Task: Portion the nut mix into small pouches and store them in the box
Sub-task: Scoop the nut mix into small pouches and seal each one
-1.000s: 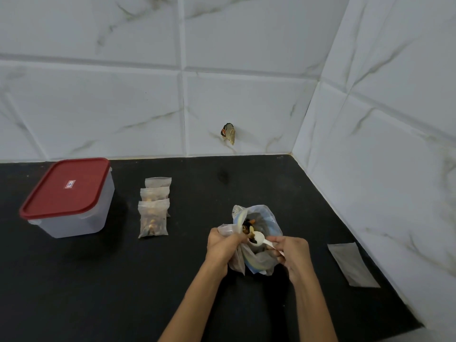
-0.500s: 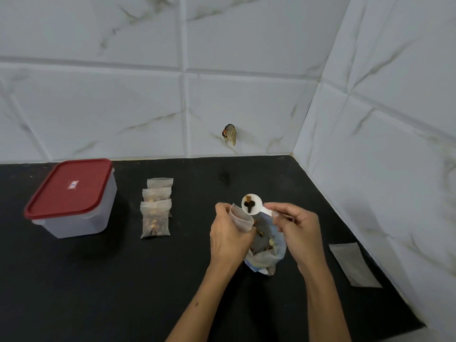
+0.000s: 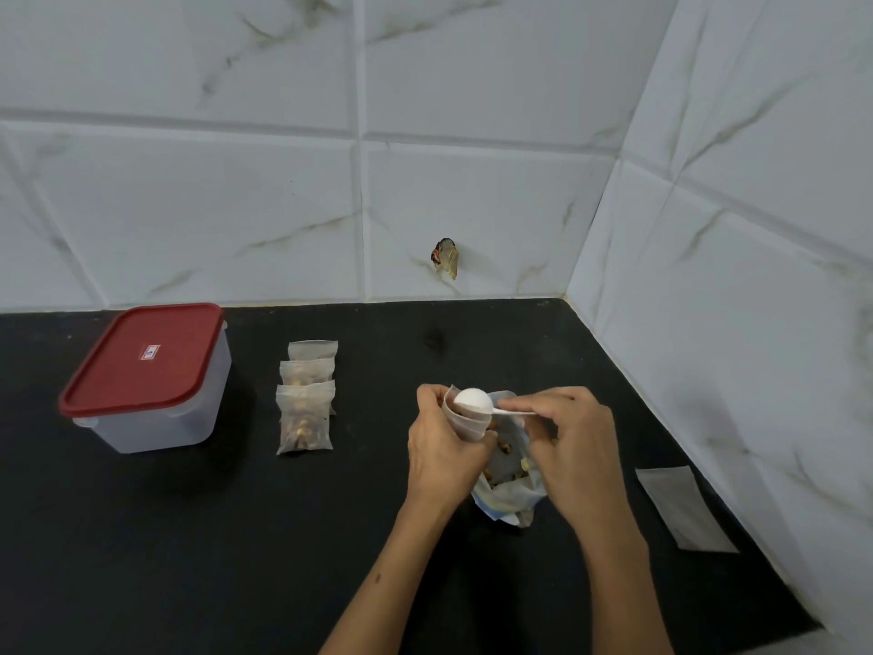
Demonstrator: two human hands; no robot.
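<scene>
Red box lid (image 3: 144, 356), white spoon (image 3: 472, 400), blk counter (image 3: 189, 536).

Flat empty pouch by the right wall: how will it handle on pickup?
The empty pouch lies flat and thin on the black counter, so it is probably very light and floppy. With so little edge to catch, it may slide before lifting. A grip at one corner would likely let it droop.

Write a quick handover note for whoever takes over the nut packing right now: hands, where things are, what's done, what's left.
Left hand holds an open pouch.
Right hand holds the scoop, tipped over the pouch mouth.
Nut bag sits open between the hands.
Done: three filled pouches lie beside the box.
Left: finish and close this pouch, fill the empty pouch on the right, open the lidded box, store all.
</scene>
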